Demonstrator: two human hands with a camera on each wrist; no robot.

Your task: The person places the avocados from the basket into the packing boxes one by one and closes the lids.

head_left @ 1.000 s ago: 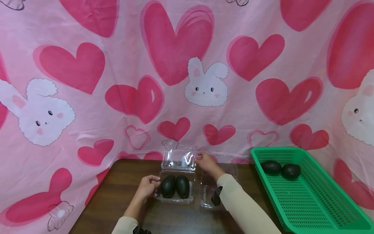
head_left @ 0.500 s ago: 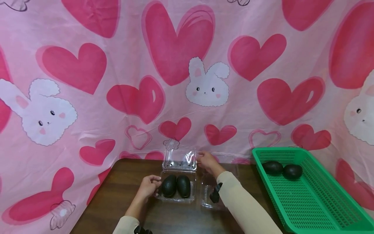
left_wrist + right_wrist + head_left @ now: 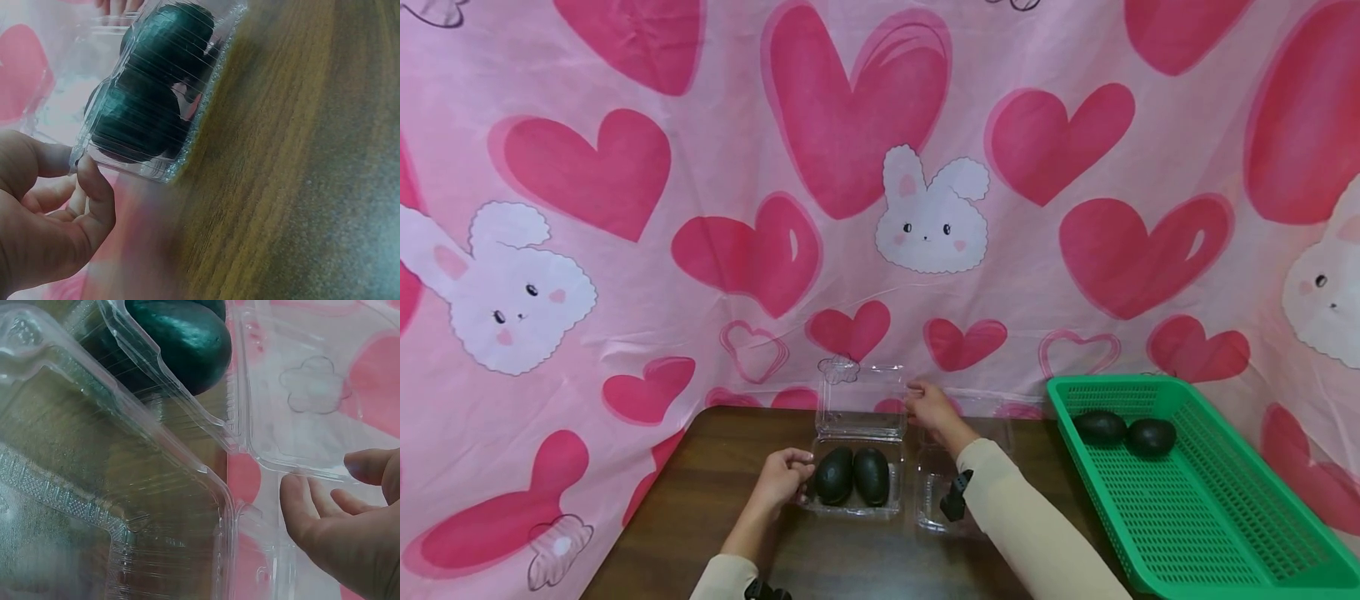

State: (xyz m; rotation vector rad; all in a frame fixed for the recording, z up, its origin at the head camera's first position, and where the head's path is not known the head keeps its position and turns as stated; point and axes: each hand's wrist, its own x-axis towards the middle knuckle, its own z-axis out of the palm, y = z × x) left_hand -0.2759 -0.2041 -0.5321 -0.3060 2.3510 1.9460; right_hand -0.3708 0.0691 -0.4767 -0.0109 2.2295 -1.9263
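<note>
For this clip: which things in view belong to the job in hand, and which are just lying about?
In the job: left hand, pinching the filled box; right hand, at its lid; two boxed fruits.

Apparently just lying about: second box; green basket; two basket fruits; table; patterned cloth.

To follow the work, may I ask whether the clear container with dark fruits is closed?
No, its clear lid stands raised behind the two dark fruits, leaving them uncovered.
</note>
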